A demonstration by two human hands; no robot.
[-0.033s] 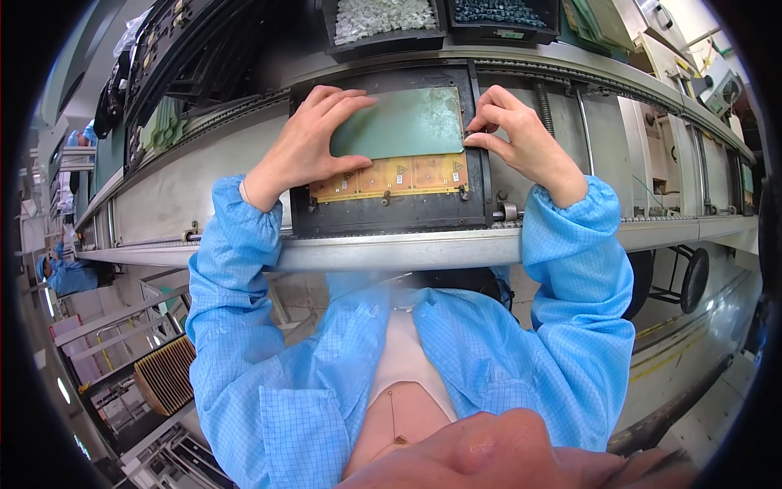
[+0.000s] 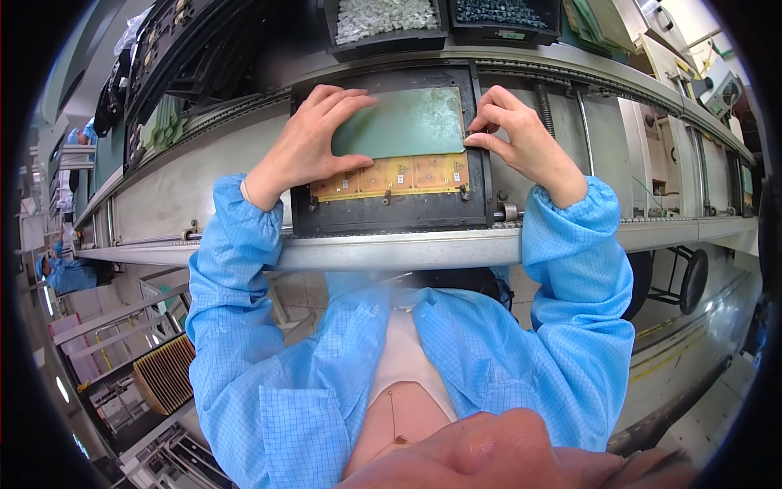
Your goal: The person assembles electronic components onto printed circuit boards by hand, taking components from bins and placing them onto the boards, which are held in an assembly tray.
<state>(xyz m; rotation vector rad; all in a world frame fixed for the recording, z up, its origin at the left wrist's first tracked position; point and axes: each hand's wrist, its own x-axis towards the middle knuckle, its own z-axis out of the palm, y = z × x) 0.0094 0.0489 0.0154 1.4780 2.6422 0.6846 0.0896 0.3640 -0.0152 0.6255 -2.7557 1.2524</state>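
A flat green plate lies over the upper part of a yellow-brown circuit board, whose lower strip stays visible. Both sit within a black carrier frame on the conveyor. My left hand spans the plate's left end, fingers over its top and thumb by its lower edge, gripping it. At the plate's right edge, my right hand has thumb and index finger pinched together beside the carrier's right side. What lies between those fingertips is hidden. Small dark clips stand along the board's lower edge.
Behind the carrier stand a black bin of white parts and another bin of dark blue parts. A metal conveyor rail runs between me and the carrier. Green boards lean at the left. Another person in blue is far left.
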